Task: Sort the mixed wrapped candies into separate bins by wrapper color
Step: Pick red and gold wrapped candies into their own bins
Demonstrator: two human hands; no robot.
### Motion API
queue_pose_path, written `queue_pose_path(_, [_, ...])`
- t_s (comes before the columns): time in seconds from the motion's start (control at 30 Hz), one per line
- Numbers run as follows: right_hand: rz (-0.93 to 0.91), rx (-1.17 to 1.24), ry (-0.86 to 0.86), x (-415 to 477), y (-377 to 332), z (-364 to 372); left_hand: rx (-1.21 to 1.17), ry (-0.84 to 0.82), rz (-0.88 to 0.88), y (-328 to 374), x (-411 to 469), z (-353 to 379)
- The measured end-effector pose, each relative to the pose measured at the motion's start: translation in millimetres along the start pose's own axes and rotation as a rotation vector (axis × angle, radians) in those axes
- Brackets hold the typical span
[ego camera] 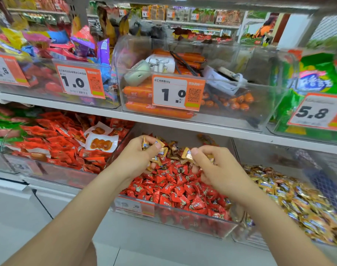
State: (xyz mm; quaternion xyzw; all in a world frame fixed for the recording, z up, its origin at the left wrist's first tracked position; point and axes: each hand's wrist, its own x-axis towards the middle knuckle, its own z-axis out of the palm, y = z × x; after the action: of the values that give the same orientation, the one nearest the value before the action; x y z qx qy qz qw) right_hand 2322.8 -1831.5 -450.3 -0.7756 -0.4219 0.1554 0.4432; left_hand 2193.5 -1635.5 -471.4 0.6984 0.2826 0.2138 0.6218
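Observation:
A clear middle bin (163, 217) on the lower shelf holds a heap of red wrapped candies (175, 189), with several gold wrapped candies (173, 148) mixed in at its back. My left hand (138, 156) hovers over that back part and grips a bunch of gold candies in curled fingers. My right hand (215, 169) is beside it, also over the red heap, pinching a gold candy (186, 154) between thumb and fingers. To the right stands another clear bin (317, 169) filled with gold wrapped candies (298, 204).
A bin of red snack packets (64, 143) sits to the left. The shelf above (163, 120) carries clear bins with sausages (156, 110), price tags (175, 93) and green bags (317, 77). It overhangs the back of the candy bins.

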Motion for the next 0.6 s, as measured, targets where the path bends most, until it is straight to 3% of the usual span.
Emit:
queue_pose_path(0.1, [0.081,0.331,0.0,-27,1,-36,-0.075,-0.04,-0.024,4,-18,17])
queue_pose_path(0.2, [0.153,0.506,0.214,-40,34,-74,-0.159,-0.141,-0.048,11,-41,46])
queue_pose_path(0.23, [0.17,0.381,0.324,-44,51,-86,-0.158,-0.176,-0.05,15,-50,58])
queue_pose_path(0.3, [0.197,-0.132,0.492,-50,91,-111,-0.102,-0.228,-0.028,25,-66,84])
queue_pose_path(0.37, [0.208,-0.46,0.408,-59,127,-129,-0.02,-0.245,0.038,37,-78,114])
queue_pose_path(0.47, [0.137,-0.702,-0.055,-73,158,-141,0.1,-0.229,0.236,50,-89,165])
queue_pose_path(0.6, [0.105,-0.68,-0.078,-70,197,-158,0.455,-0.252,0.541,48,-82,233])
